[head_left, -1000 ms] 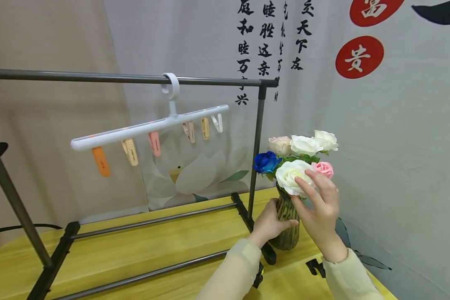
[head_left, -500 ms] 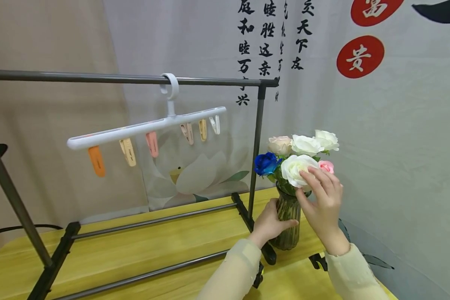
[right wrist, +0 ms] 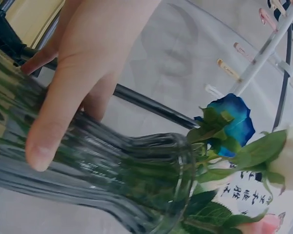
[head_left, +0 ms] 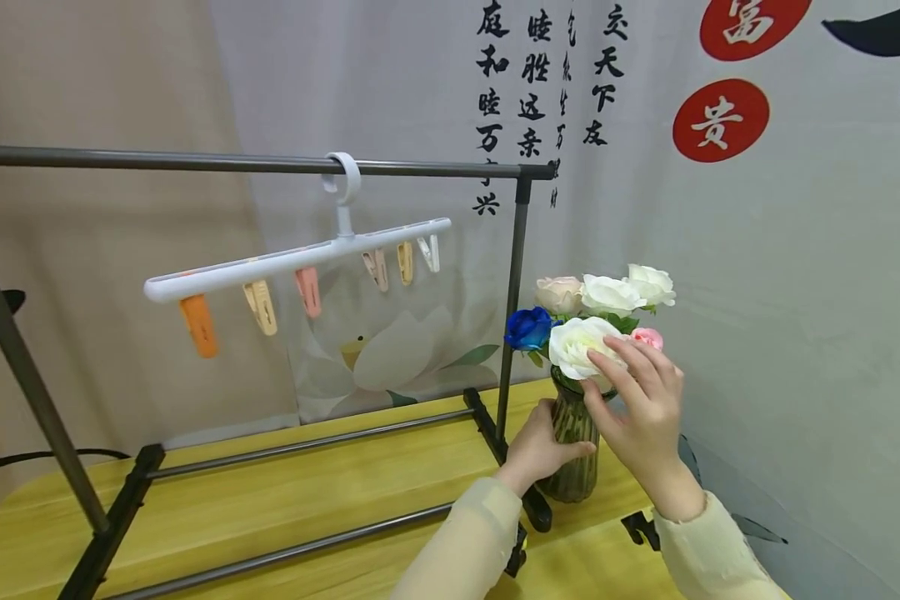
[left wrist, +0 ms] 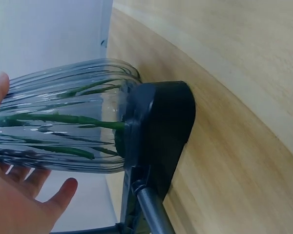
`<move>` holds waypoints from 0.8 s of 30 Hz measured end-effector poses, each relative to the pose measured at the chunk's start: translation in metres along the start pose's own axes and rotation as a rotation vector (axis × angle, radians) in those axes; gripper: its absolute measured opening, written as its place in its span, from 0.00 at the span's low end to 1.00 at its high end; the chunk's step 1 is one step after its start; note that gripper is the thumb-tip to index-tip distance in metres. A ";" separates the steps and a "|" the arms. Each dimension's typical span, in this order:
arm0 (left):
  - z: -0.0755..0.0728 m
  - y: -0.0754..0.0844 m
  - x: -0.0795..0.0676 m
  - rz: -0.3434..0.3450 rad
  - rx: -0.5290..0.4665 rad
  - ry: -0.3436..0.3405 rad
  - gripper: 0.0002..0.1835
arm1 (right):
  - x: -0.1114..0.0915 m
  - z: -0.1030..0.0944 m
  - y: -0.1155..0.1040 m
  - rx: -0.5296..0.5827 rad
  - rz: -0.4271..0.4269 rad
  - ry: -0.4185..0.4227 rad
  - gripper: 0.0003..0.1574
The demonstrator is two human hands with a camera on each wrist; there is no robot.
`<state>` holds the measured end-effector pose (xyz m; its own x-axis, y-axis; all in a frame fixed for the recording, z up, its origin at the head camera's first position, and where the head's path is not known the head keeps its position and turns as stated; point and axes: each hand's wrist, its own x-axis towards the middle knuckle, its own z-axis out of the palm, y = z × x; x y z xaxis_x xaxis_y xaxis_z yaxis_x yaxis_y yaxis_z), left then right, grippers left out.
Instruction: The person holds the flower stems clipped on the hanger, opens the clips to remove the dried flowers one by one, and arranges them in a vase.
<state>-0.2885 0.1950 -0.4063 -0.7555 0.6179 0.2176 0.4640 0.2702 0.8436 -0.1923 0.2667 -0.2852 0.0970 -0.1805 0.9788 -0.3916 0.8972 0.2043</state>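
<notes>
A ribbed glass vase (head_left: 576,482) stands on the wooden table at the right, beside the rack's foot. My left hand (head_left: 534,450) holds it from the left, thumb across its front. Green stems (left wrist: 58,119) show through the glass in the left wrist view. At the front of the bouquet is a large white rose (head_left: 570,346); my right hand (head_left: 648,408) pinches its right side between thumb and fingers. Around it sit a blue rose (head_left: 528,329), a pale pink rose (head_left: 558,293), more white roses (head_left: 611,293) and a pink rose (head_left: 647,337) partly behind my fingers.
A dark metal rack (head_left: 521,242) stands on the yellow wooden table (head_left: 307,508). From its top bar hangs a white hanger (head_left: 247,269) with several coloured clips (head_left: 198,325). A printed cloth (head_left: 795,275) covers the wall behind the vase.
The front white rose, with my right hand on it, shifted right and up, then back left and slightly down. My left hand stays on the vase. The hanger sways slightly.
</notes>
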 end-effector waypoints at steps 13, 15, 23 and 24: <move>-0.050 -0.005 -0.016 0.019 0.066 -0.103 0.45 | 0.021 0.017 -0.046 0.155 -0.069 0.077 0.18; -0.064 -0.007 -0.021 0.055 0.093 -0.104 0.42 | 0.022 0.022 -0.054 0.202 -0.094 0.066 0.18; -0.132 -0.020 -0.051 0.247 0.269 -0.120 0.31 | -0.006 0.042 -0.069 0.352 -0.111 -0.161 0.17; -0.142 -0.023 -0.056 0.241 0.320 -0.113 0.33 | -0.011 0.046 -0.069 0.363 -0.098 -0.200 0.17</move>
<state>-0.3226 0.0500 -0.3682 -0.5607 0.7639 0.3196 0.7549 0.3130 0.5763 -0.2081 0.1880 -0.3095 -0.0157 -0.3645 0.9311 -0.6893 0.6785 0.2540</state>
